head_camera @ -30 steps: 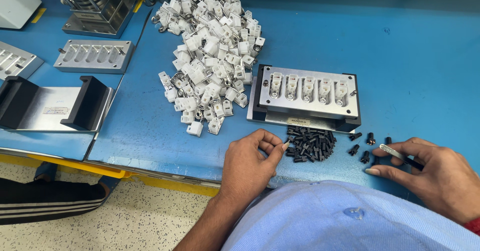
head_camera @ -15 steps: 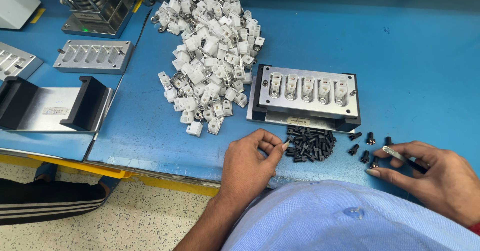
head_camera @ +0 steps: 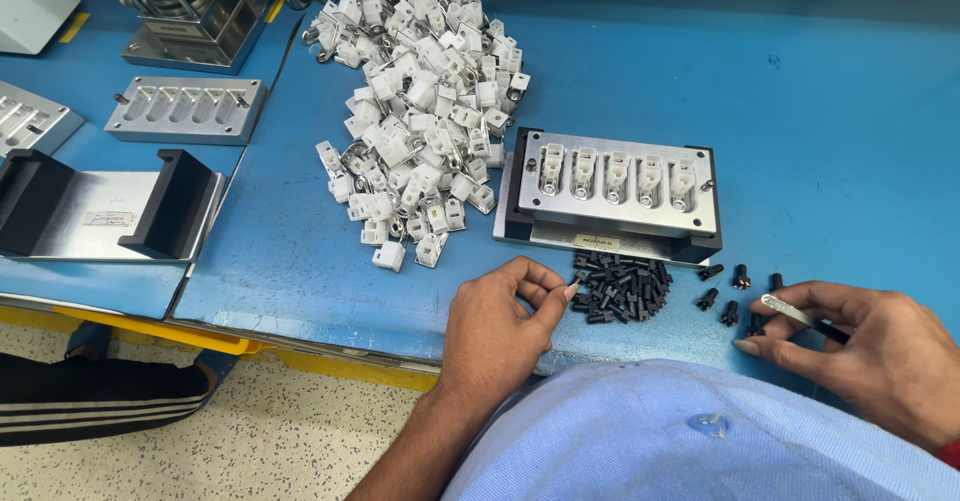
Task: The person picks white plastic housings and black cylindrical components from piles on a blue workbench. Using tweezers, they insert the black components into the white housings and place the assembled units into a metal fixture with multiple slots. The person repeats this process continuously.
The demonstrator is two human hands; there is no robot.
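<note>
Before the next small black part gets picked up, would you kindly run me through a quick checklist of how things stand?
1. Metal fixture flat on blue table: ok.
2. All five fixture pockets hold white housings: ok.
3. Black parts pile beside left hand: ok.
4. Left fingertips pinching a part: cannot tell.
5. Right hand gripping slim metal tool: ok.
6. Loose black parts gathered into the pile: not ok, scattered.
</note>
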